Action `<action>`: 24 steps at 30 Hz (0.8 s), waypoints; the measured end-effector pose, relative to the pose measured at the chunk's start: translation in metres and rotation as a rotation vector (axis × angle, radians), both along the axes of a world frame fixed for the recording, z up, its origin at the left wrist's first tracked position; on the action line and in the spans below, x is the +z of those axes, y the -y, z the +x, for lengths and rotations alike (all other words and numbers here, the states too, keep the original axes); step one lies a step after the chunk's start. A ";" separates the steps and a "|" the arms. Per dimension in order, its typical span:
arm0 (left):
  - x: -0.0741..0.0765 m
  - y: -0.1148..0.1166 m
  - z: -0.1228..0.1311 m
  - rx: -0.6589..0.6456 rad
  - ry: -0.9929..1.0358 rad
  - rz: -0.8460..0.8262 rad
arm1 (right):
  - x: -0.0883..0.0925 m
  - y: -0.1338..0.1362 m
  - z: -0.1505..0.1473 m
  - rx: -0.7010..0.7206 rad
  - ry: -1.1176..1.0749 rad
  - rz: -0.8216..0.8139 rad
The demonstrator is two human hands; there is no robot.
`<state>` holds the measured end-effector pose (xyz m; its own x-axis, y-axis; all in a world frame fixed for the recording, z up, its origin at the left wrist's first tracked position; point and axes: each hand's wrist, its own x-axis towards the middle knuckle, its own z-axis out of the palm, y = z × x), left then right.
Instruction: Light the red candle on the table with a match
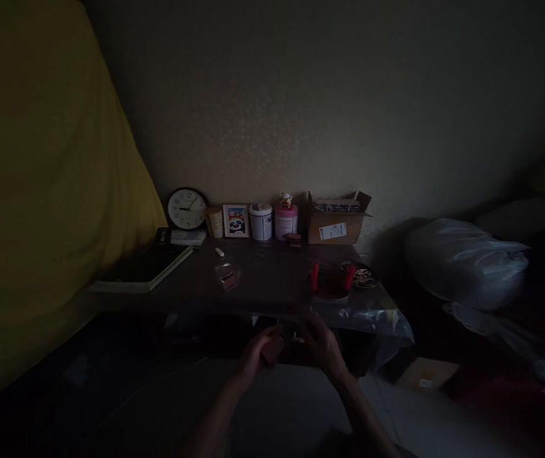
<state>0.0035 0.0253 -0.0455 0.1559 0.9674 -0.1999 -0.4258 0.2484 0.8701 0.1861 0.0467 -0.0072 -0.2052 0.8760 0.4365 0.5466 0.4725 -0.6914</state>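
In the dim head view, my left hand (257, 353) is closed round a small brown matchbox (272, 348), held in front of the table's near edge. Close on its right is my right hand (323, 346), its fingers bent and pinched toward the box. What those fingertips hold is too dark and blurred to make out. Beyond my hands, two red candles (314, 277) stand upright on a dark tray (332, 296). Behind the right candle (349, 278) lies a round dish (372, 283) with many matchsticks (362, 276). Neither hand touches the table.
A plastic sheet covers the table (272, 273). On it are a clear packet (227, 277), a small white object (219, 252) and a large dark book (143, 270). Along the wall stand a clock (187, 208), picture frame (237, 221), tins (260, 222) and carton (334, 226).
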 end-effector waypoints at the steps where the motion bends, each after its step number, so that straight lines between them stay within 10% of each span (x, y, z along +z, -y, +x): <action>1: 0.001 0.000 0.000 0.004 0.010 0.001 | 0.001 0.000 0.000 0.002 -0.047 -0.020; 14: 0.028 0.010 0.002 0.084 0.075 -0.091 | 0.003 0.008 -0.010 0.055 -0.235 -0.162; 24: 0.019 0.005 0.003 0.138 0.086 -0.056 | 0.000 0.010 -0.016 0.029 -0.204 -0.159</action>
